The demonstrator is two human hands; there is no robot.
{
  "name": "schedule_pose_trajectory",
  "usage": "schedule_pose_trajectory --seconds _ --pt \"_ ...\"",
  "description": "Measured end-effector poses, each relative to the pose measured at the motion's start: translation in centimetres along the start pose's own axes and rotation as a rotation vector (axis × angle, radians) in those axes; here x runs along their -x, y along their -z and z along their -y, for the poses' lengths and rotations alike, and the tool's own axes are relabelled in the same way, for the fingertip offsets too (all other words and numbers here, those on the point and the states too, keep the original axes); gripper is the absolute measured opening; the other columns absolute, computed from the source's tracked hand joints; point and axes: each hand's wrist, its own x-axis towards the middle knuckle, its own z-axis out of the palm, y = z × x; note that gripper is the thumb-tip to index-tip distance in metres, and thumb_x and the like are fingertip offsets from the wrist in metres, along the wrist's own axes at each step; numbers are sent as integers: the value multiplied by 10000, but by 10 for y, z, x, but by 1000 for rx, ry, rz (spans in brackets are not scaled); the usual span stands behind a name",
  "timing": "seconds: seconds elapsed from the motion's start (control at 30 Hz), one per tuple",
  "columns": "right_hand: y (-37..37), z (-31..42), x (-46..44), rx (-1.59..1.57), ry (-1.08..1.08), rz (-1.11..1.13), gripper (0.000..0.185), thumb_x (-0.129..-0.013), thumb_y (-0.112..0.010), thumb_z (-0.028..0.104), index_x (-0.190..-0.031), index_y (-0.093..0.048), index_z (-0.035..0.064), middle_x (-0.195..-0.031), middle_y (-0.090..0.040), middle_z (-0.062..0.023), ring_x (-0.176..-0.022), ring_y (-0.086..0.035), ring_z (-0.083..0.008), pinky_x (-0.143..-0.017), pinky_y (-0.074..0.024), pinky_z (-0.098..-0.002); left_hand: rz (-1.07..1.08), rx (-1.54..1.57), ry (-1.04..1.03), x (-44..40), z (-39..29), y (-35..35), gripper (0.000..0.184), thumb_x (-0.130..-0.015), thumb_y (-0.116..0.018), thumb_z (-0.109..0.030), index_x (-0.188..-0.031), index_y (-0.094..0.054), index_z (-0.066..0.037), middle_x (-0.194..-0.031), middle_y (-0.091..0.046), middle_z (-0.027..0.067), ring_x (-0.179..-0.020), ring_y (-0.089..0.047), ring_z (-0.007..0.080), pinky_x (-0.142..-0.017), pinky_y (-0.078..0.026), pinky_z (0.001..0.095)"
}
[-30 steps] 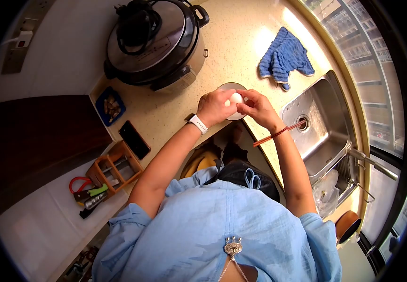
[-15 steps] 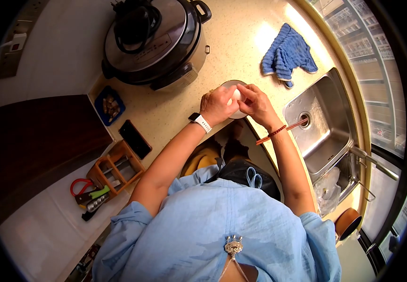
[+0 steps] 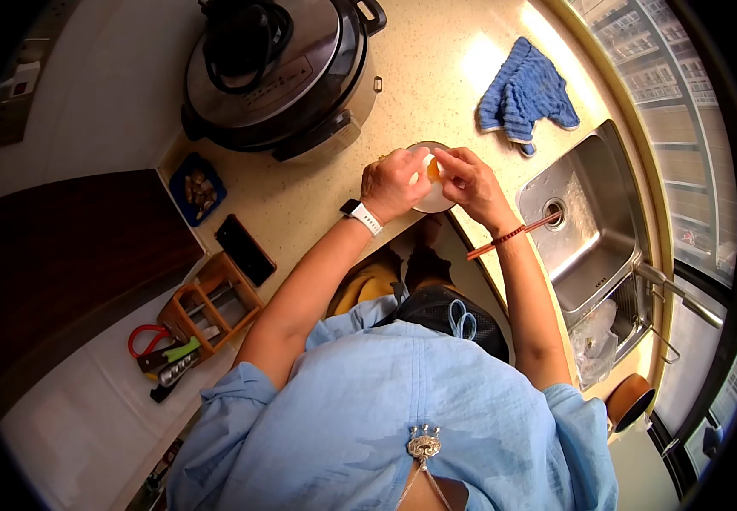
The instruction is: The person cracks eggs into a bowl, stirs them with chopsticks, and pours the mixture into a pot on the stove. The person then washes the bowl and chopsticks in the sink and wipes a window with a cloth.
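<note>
Over a small bowl at the counter's front edge, both my hands hold a cracked egg, its orange yolk showing between pale shell parts. My left hand, with a white-strapped watch at the wrist, has its fingers closed on one side of the shell. On the other side, my right hand grips the shell with bent fingers; a red bead bracelet circles that wrist. Much of the shell and the bowl's rim is hidden by my fingers. Chopsticks pass beneath my right wrist, reaching over the sink edge.
A large electric pressure cooker stands at the back left. To the right lie a blue cloth and a steel sink. A blue tray, a phone and a wooden holder with scissors and knives line the left.
The egg was whole-looking and white between my fingers; now it is split, with orange yolk visible. My hands stay over the bowl, and the view has shifted slightly.
</note>
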Motion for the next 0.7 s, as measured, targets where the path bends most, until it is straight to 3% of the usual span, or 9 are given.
schedule_pose_trajectory --seconds 0.07,0.2,0.27,0.4,0.47,0.57,0.7 --pt "2 0 1 2 4 -6 491 -761 -674 -5 -1246 -626 54 -1083 -627 -132 -811 -659 -235 -735 -545 -321 5 21 -16 0 7 2 346 -770 -654 -114 -1114 -661 -70 -857 -655 116 -732 -659 295 -634 -545 374" --pt "4 9 1 65 73 -3 503 -763 -648 -30 -1253 -619 79 -1101 -627 -120 -832 -663 -266 -757 -551 -340 16 -24 -111 -1 7 11 379 -759 -665 -102 -1138 -658 -79 -916 -658 109 -740 -662 280 -634 -546 361" --pt "7 18 0 229 166 -42 490 -768 -625 -35 -1237 -621 105 -1104 -630 -104 -864 -660 -286 -758 -552 -365 4 -91 -184 -1 5 16 428 -734 -687 -94 -1160 -653 -89 -979 -651 92 -747 -665 263 -633 -547 343" --pt "17 40 0 390 210 -56 463 -768 -613 -18 -1205 -637 132 -1119 -626 -90 -892 -650 -285 -748 -549 -368 -44 -136 -284 -3 -6 35 463 -707 -708 -85 -1166 -650 -71 -1011 -641 103 -743 -664 256 -624 -547 336" --pt "23 55 1 556 278 -85 445 -765 -613 8 -1191 -639 135 -1130 -616 -79 -904 -639 -268 -737 -542 -359 -180 -261 -456 -5 -8 42 436 -734 -725 -100 -1159 -636 -66 -952 -618 81 -684 -632 207 -556 -519 292" --pt "32 77 1 599 370 -172 455 -742 -622 22 -1188 -640 112 -1128 -603 -80 -885 -626 -264 -738 -536 -356 -218 -288 -494 -3 -20 58 502 -680 -738 -51 -1173 -643 -40 -1050 -639 148 -768 -670 263 -604 -541 317" --pt "37 91 2 637 470 -245 472 -719 -624 29 -1188 -637 82 -1111 -596 -88 -879 -618 -258 -743 -531 -357 -292 -352 -555 -1 -27 67 499 -685 -741 -42 -1174 -646 -55 -1052 -646 147 -778 -671 257 -599 -540 304"
